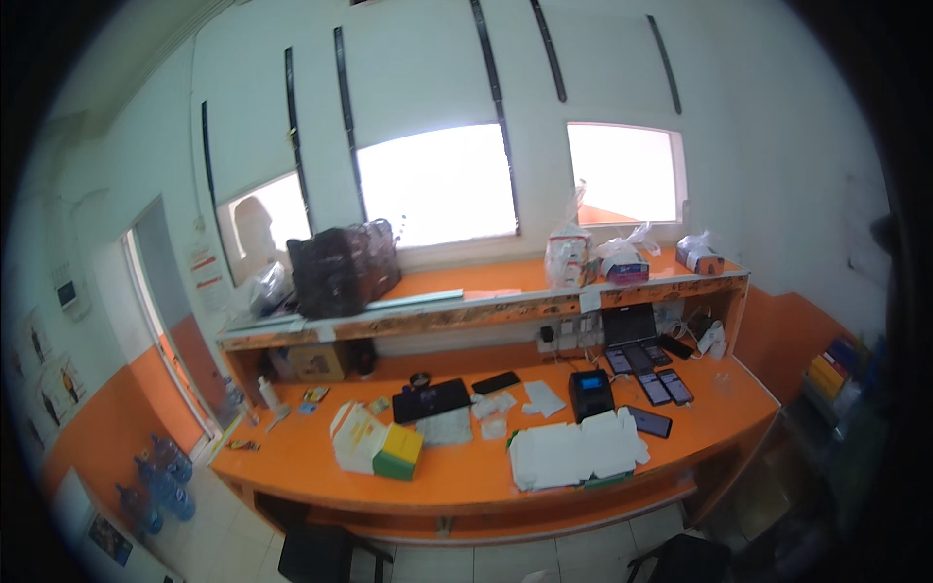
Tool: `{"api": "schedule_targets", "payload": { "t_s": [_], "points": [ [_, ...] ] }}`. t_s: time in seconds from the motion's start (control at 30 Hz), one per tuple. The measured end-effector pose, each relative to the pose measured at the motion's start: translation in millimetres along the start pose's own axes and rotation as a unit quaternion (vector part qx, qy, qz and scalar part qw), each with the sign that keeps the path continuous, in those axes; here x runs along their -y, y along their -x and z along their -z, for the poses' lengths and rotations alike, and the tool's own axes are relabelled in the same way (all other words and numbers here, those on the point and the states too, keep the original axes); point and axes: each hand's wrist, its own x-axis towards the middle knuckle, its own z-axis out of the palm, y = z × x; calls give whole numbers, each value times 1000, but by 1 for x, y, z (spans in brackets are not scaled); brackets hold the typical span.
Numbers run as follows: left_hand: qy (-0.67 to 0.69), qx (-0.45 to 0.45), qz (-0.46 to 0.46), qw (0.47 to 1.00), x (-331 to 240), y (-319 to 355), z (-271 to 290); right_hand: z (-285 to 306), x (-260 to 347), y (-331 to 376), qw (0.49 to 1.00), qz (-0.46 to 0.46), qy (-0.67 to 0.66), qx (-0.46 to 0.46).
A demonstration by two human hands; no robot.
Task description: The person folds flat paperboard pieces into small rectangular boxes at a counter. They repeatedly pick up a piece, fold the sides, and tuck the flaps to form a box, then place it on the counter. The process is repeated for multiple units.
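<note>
Since both hands are out of sight, grip: I cannot tell if it is clenched, loose or full, on the left or the right.
How the clock goes: its middle is the middle of the orange desk (466, 471), and 12 points to the windows (437, 185).
Box: a yellow, green and white box (389, 449) sits at 8 o'clock, near the front edge.
Cardboard: a flat white cardboard piece (573, 452) lies at 4 o'clock, also near the front, with a bit of green under its edge.
Machine: a black machine (590, 396) with a blue screen stands at 2 o'clock, just behind the cardboard.
Phones: two lit phones (655, 389) lie side by side at 3 o'clock; one more phone (650, 422) is beside the cardboard.
Black pad: a flat black pad (432, 400) is at 10 o'clock, with a grey sheet (445, 426) in front.
Shelf: at 11 o'clock, a big dark bundle (340, 270) rests on the orange shelf (486, 280).
Floor: blue jugs (167, 486) stand at 8 o'clock, well apart from the box.
</note>
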Motion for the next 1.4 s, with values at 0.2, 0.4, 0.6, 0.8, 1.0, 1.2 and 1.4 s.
{"api": "schedule_targets", "payload": {
  "t_s": [0.2, 0.4, 0.6, 0.8, 1.0, 1.2, 1.4],
  "points": [
    [95, -7, 23, 995, 32, 96, 13, -56, 61, 15, 996, 12, -66, 65],
    [139, 63, 49, 987, 0, 139, 25, -61, 83, 41, 955, -149, -194, 165],
    [-15, 51, 58, 997, -8, 148, 21, -61, 90, 53, 925, -225, -219, 213],
    [15, -198, 33, 980, 20, 116, 8, -1, 88, 46, 967, -133, 201, -84],
    [464, -252, -115, 841, 2, 67, -1, 64, 58, 20, 969, -154, 27, -190],
    [496, -249, -116, 824, -34, 20, -39, 106, 39, 2, 973, -119, -8, -195],
    [464, -175, -154, 855, -47, -15, -83, 147, 22, 10, 980, -138, -89, -113]
  ]
}}
